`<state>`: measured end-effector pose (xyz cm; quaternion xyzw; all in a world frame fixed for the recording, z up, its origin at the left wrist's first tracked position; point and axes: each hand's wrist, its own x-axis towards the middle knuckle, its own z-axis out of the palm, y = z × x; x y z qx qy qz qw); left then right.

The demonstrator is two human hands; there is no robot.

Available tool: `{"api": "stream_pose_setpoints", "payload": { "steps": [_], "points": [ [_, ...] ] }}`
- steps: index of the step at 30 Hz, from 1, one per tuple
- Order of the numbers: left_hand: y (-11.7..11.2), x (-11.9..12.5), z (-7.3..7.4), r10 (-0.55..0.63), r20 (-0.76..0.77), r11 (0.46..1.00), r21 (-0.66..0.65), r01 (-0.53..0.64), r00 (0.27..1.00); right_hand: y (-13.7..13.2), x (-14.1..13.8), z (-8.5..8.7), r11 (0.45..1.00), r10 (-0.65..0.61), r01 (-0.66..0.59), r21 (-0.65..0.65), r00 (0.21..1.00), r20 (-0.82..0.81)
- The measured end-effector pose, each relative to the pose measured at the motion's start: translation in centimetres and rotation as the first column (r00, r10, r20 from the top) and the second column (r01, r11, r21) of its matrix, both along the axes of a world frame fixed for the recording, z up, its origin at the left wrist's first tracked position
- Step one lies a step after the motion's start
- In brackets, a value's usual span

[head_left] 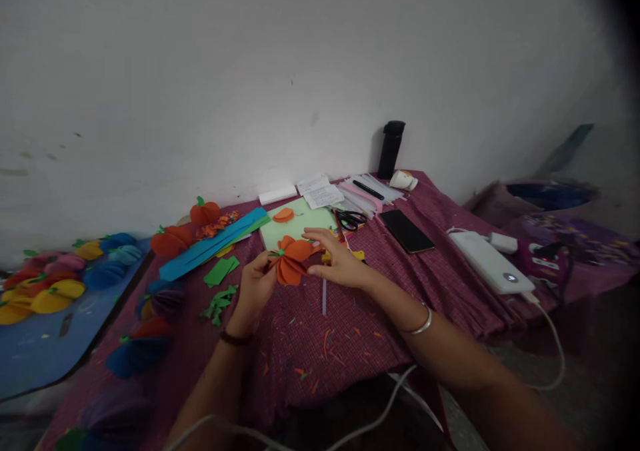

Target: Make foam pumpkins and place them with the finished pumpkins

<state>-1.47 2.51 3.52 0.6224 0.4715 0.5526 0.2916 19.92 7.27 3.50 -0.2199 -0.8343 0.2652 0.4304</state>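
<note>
Thing: orange paper pumpkin (293, 259), made of folded paper leaves fanned out, small green stem bit at its left; held just above the table, near its middle, between both hands.
Left hand (256, 286): fingers pinched on the pumpkin's left side, at the stem end; grasping, not clenched hard, by the look of it.
Right hand (340, 259): lies over the pumpkin's right side, fingers spread flat along the top leaves, thumb underneath; grasping it loosely; bangle on the wrist.
Handling (judgement): v. light; thin paper, so soft and quick to crease or tear; leaves prob. splay if let go; not slippery; best hold at the spine where the folds meet, near the stem, w/ light finger pressure only; avoid squeezing the open edges.
Surface: table under a maroon checked cloth (360, 331), rumpled, strewn w/ orange and green paper scraps; soft and uneven, so small bits could hide in the folds.
On the table: pale green sheet (300, 228) w/ an orange cut-out on it; scissors (350, 220) just beside the sheet; black phone (406, 230); white power bank (493, 262) w/ cable running off the front edge; black flask (390, 148) at the back.
Left of the table: finished paper pumpkins (55, 284) in yellow, blue, pink, orange, on a blue board.
Room: plain whitish wall close behind; dim light; edges of view blurred.
</note>
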Motion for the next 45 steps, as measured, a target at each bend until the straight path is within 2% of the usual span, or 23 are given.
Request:
{"api": "stream_pose_setpoints", "payload": {
  "steps": [8, 14, 19, 26, 33, 39, 42, 45],
  "points": [
    [-0.43, 0.41, 0.63, -0.035, 0.02, 0.997, -0.07, 0.037, 0.999, 0.49, 0.18, -0.34, 0.98, 0.083, -0.089, -0.177, 0.996, -0.039],
    [-0.05, 0.24, -0.08, -0.014, 0.044, 0.993, -0.113, 0.019, 0.999, 0.17, 0.41, -0.06, 0.971, 0.125, -0.131, -0.201, 0.991, -0.042],
    [-0.12, 0.37, 0.0, -0.014, -0.037, 0.996, -0.092, 0.011, 0.999, -0.38, 0.0, 0.2, 0.966, 0.111, -0.11, -0.234, 0.994, -0.006],
    [-0.42, 0.36, 0.38, -0.036, -0.102, 0.994, -0.11, 0.025, 0.994, -0.31, -0.23, 0.03, 0.982, 0.111, -0.101, -0.157, 0.992, 0.053],
    [-0.33, -0.07, 0.52, -0.073, 0.027, 0.983, -0.169, 0.076, 0.997, -0.13, -0.02, 0.31, 0.98, 0.137, -0.131, -0.149, 0.99, 0.032],
    [-0.29, -0.14, 0.55, -0.079, 0.05, 0.98, -0.177, 0.086, 0.996, -0.08, 0.1, 0.44, 0.974, 0.15, -0.147, -0.17, 0.989, 0.002],
    [-0.18, -0.21, 0.46, -0.093, 0.033, 0.984, -0.149, 0.097, 0.995, -0.08, 0.05, 0.41, 0.983, 0.119, -0.12, -0.138, 0.993, -0.021],
    [-0.07, -0.21, 0.34, -0.105, 0.004, 0.989, -0.108, 0.104, 0.995, -0.17, -0.15, 0.37, 0.997, 0.035, -0.036, -0.068, 0.999, -0.022]
  ]
}}
